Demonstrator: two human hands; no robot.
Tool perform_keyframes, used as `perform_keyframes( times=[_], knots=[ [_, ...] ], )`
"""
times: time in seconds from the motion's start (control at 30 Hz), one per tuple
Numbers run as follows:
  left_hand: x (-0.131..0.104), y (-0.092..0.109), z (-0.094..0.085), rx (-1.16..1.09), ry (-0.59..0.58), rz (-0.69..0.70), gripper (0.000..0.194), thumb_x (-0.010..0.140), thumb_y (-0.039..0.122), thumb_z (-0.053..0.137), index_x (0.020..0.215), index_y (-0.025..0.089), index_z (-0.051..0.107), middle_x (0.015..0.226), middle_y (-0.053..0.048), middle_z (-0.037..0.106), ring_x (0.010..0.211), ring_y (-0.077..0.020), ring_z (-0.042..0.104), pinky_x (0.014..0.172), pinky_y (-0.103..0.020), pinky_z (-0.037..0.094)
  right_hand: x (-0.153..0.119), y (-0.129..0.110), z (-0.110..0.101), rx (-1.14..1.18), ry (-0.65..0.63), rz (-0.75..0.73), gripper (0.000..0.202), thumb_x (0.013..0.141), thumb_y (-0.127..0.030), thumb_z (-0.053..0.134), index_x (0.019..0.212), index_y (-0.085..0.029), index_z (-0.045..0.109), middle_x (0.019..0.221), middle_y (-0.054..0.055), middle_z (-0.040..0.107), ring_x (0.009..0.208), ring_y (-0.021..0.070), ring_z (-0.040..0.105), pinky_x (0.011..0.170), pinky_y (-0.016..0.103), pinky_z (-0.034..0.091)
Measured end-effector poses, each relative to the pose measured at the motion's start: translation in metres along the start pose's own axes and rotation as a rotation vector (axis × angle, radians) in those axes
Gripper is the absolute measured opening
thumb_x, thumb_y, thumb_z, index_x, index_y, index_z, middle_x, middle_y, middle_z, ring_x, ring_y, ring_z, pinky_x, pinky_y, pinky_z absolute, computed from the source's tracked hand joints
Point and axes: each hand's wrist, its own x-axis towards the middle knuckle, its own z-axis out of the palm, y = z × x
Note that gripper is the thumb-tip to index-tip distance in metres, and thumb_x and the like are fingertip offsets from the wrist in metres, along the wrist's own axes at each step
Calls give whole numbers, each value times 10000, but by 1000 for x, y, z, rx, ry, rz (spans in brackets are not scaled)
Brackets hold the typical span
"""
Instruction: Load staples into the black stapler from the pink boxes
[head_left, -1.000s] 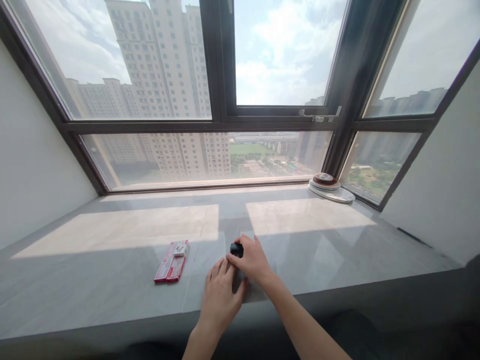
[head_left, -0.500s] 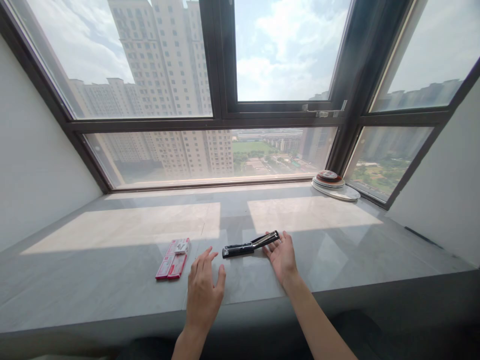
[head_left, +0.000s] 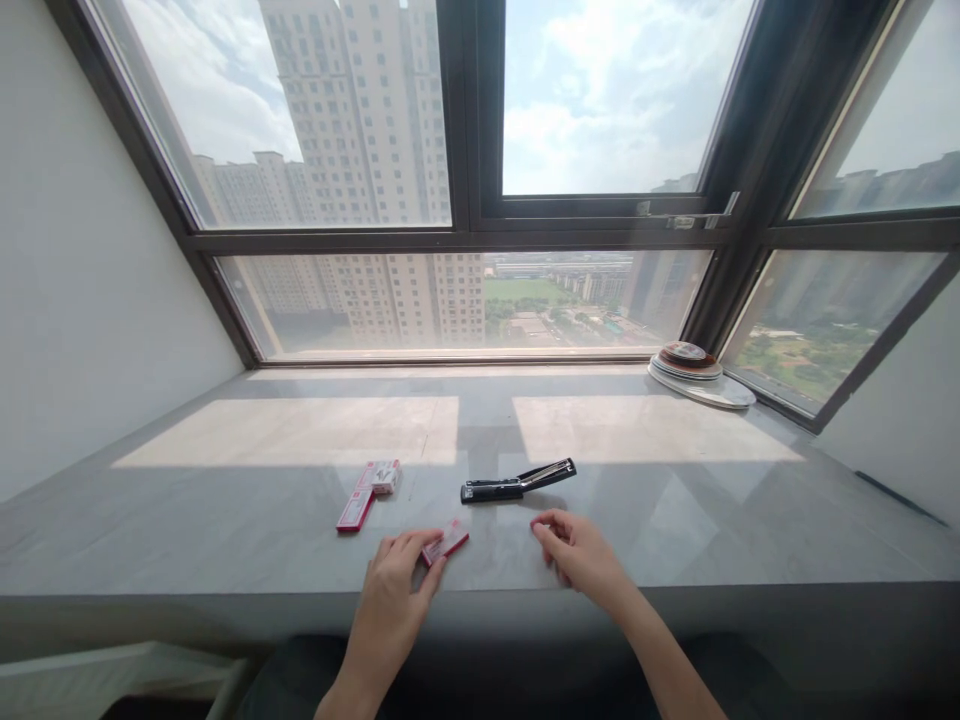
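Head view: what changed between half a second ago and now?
The left hand has taken hold of a flat pink-and-white box and brought it right and nearer. The right hand has left the open black stapler and pinches a small reddish piece. The stapler, the second flat pink-and-white box and the small white box stay put.

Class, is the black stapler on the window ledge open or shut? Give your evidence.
Open: the black stapler is spread out, its two parts set at an angle, silvery metal exposed.
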Motion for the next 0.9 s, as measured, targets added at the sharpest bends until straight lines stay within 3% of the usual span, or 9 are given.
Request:
perform_keyframes(
  times=[0.1,0.23,0.43,0.57,0.63,0.73,0.9],
  knots=[
    [17,30,14,-196,-114,62,464,875,268,645,1332,305,580,1129,-35,678,1058,-217,616,970,-365,485,8,-10,9,-25,-146,31,441,934,-601,495,937,-185,640,619,-19,613,364,73,411,372,190,287],
    [38,55,32,-305,-184,128,581,807,230,721,1362,313,567,1112,-32,687,1061,-219,624,988,-370,480,20,-12,7,-51,-165,21,417,929,-544,535,761,-171,616,506,-36,520,416,85,387,438,197,274],
    [42,47,39,-392,-172,114,475,827,247,708,1291,275,611,1129,-46,668,1075,-221,614,1007,-384,479,23,2,-29,-169,-95,66,407,931,-537,537,747,-180,605,502,-29,534,437,109,410,474,226,286],
    [39,44,40,-402,-168,100,516,840,251,682,1345,274,573,1158,-59,652,1072,-228,610,1015,-406,480,17,-9,-43,-349,37,-1,309,893,-496,614,868,-189,650,543,-29,575,504,138,498,517,234,313],
    [39,46,40,-392,-167,102,540,832,249,685,1358,278,562,1162,-59,654,1080,-235,606,1024,-417,472,16,-25,-39,-460,64,-146,237,873,-443,644,886,-211,693,584,-26,592,554,148,526,546,240,318],
    [40,48,39,-376,-164,108,550,821,240,692,1355,284,564,1164,-54,661,1105,-243,598,1027,-413,463,23,-52,-24,-644,-27,-314,131,833,-361,681,807,-258,757,644,-1,644,611,167,559,576,259,314],
    [40,48,35,-374,-161,119,551,802,212,700,1334,288,576,1138,-41,675,1099,-236,599,999,-376,462,40,-75,3,-920,-104,-401,86,686,-197,750,700,-274,784,710,60,694,722,243,621,653,298,345]
  ],
)
